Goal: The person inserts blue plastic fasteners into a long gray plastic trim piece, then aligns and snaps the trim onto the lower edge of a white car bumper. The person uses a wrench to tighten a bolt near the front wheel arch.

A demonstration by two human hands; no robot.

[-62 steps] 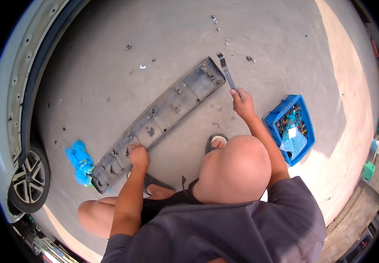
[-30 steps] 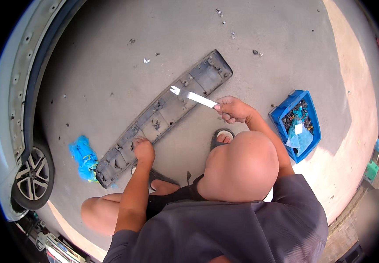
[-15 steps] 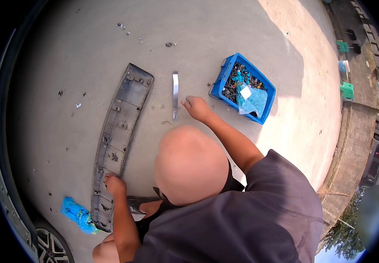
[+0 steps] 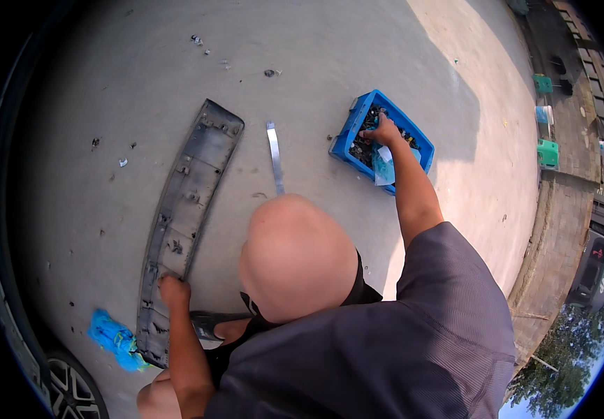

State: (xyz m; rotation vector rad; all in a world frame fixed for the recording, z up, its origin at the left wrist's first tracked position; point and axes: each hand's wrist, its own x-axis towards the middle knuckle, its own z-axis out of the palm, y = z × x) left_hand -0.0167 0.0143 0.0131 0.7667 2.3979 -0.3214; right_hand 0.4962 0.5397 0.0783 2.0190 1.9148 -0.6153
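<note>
A long grey plastic trim panel [image 4: 193,171], probably from a vehicle, lies on the ground with its ribbed inner side up. My left hand [image 4: 174,290] is at its near end, fingers curled; what they hold, if anything, is hidden. To the right stands a blue plastic crate [image 4: 424,133] full of small dark fasteners [image 4: 363,148] and a few coloured ones. My right hand [image 4: 384,131] reaches into it, fingers apart over the fasteners. A light-blue plastic bag [image 4: 384,171] lies in the crate, partly behind my right forearm. Between panel and crate lies a flat metal strip [image 4: 274,153], touched by neither hand.
A crumpled blue plastic bag [image 4: 112,335] lies beside the panel's near end. At the lower left is a vehicle wheel [image 4: 75,391]. Small debris [image 4: 269,72] dots the concrete. Green containers [image 4: 547,153] and a parked vehicle [image 4: 593,269] are at the far right.
My right hand has moved from beside the metal strip, right and away from me, into the blue crate. The strip now lies at a different slant. My left hand stays on the panel.
</note>
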